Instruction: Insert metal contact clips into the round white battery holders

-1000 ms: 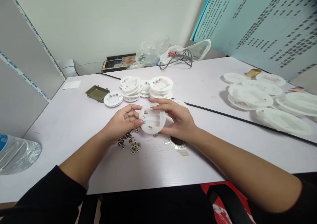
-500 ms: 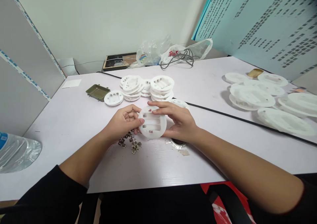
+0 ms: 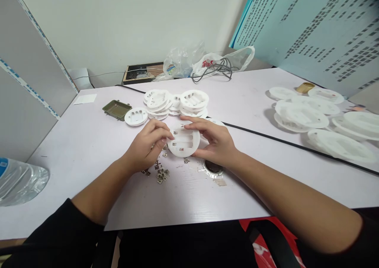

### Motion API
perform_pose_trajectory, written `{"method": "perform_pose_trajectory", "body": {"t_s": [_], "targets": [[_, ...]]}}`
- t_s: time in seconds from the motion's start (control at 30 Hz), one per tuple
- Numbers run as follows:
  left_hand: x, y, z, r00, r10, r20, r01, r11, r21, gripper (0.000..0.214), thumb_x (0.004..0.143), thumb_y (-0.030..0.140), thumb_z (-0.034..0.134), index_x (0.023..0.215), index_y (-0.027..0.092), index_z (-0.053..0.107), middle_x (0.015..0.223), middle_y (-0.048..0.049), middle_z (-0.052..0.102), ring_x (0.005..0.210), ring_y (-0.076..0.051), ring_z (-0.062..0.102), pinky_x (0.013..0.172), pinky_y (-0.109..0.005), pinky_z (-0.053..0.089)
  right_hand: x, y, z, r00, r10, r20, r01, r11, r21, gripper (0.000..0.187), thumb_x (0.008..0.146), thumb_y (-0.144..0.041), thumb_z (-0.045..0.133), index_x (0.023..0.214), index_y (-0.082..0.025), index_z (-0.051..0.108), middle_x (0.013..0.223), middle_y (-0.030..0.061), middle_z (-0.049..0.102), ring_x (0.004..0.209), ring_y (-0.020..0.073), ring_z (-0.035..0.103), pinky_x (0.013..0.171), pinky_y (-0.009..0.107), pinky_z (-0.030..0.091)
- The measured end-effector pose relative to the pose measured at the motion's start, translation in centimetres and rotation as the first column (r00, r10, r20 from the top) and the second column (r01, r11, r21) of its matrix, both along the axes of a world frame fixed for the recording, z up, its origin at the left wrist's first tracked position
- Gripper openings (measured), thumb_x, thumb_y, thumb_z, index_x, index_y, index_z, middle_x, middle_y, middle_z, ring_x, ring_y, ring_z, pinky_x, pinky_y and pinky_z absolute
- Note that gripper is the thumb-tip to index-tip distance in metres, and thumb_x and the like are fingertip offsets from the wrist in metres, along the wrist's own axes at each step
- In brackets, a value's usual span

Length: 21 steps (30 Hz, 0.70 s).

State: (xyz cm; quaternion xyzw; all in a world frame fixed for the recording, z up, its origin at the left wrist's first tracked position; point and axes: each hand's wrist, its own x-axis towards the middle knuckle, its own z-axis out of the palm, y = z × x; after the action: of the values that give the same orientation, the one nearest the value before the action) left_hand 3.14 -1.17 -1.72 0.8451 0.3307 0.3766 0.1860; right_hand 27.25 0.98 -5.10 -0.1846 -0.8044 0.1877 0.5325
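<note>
Between my hands is a round white plastic battery holder [image 3: 183, 140] with small metal contacts in its parallel slots. My left hand [image 3: 148, 143] grips its left edge, and my right hand [image 3: 214, 139] holds its right side, with the fingers reaching across the top. A loose pile of small metal clips [image 3: 160, 174] lies on the table just below my left hand. Some clips are hidden under that hand. Behind the holder stand stacks of similar white holders [image 3: 193, 100].
A single holder [image 3: 136, 116] and an olive-green box [image 3: 117, 110] sit left of the stacks. A dark round object in clear wrapping [image 3: 212, 167] lies by my right hand. Large white round pieces [image 3: 300, 116] lie at right, and a water bottle [image 3: 20, 181] lies at left.
The holder has shifted slightly right and turned a little in my hands. My left hand has moved slightly up along its edge, uncovering more of the table below.
</note>
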Motion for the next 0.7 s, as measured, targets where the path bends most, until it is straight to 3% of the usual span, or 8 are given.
{"method": "perform_pose_trajectory", "body": {"t_s": [0.07, 0.17, 0.3, 0.5, 0.7], "targets": [[-0.32, 0.15, 0.09, 0.994, -0.075, -0.085, 0.085, 0.988, 0.126, 0.023, 0.094, 0.007, 0.05, 0.1, 0.021, 0.067, 0.11, -0.0089, 0.06, 0.087, -0.017, 0.06, 0.074, -0.033, 0.054, 0.09, -0.05, -0.08, 1.0, 0.015, -0.014, -0.016, 0.999, -0.046, 0.061, 0.075, -0.025, 0.09, 0.13, -0.028, 0.065, 0.14, 0.0131, 0.067, 0.131, 0.0298, 0.064, 0.101, 0.046, 0.061], [-0.6, 0.34, 0.12, 0.981, -0.126, -0.151, 0.152, 0.971, 0.183, 0.026, 0.089, 0.003, 0.055, 0.104, 0.021, 0.066, 0.112, -0.0089, 0.06, 0.09, -0.018, 0.062, 0.075, -0.032, 0.056, 0.09, -0.19, -0.1, 0.998, 0.044, -0.046, -0.048, 0.995, -0.092, 0.06, 0.073, -0.024, 0.091, 0.128, -0.027, 0.066, 0.14, 0.013, 0.067, 0.131, 0.0297, 0.064, 0.1, 0.045, 0.061], [-0.68, 0.59, -0.11, 0.977, -0.153, -0.146, 0.187, 0.948, 0.258, 0.023, 0.091, 0.006, 0.062, 0.107, 0.021, 0.068, 0.112, -0.0091, 0.062, 0.099, -0.019, 0.065, 0.078, -0.031, 0.059, -0.01, -0.32, -0.05, 0.991, 0.067, -0.116, -0.085, 0.983, -0.161, 0.056, 0.071, -0.022, 0.092, 0.121, -0.026, 0.068, 0.137, 0.0112, 0.069, 0.131, 0.0301, 0.064, 0.103, 0.045, 0.06], [-0.39, 0.72, -0.31, 0.977, -0.176, -0.119, 0.21, 0.88, 0.426, 0.016, 0.095, 0.007, 0.062, 0.103, 0.019, 0.068, 0.103, -0.0074, 0.071, 0.089, -0.017, 0.068, 0.074, -0.03, 0.06, -0.27, -0.53, -0.11, 0.982, 0.094, -0.165, -0.131, 0.964, -0.231, 0.054, 0.069, -0.02, 0.092, 0.118, -0.026, 0.069, 0.138, 0.0108, 0.069, 0.131, 0.0292, 0.065, 0.102, 0.042, 0.06], [-0.12, 0.52, -0.08, 0.977, -0.193, -0.091, 0.213, 0.878, 0.428, 0.015, 0.096, 0.008, 0.059, 0.104, 0.018, 0.067, 0.097, -0.0079, 0.073, 0.085, -0.017, 0.068, 0.071, -0.03, 0.06, -0.54, -0.53, -0.37, 0.971, 0.115, -0.209, -0.175, 0.938, -0.298, 0.053, 0.073, -0.025, 0.091, 0.12, -0.027, 0.066, 0.137, 0.0098, 0.069, 0.132, 0.0263, 0.064, 0.105, 0.041, 0.058]]}}
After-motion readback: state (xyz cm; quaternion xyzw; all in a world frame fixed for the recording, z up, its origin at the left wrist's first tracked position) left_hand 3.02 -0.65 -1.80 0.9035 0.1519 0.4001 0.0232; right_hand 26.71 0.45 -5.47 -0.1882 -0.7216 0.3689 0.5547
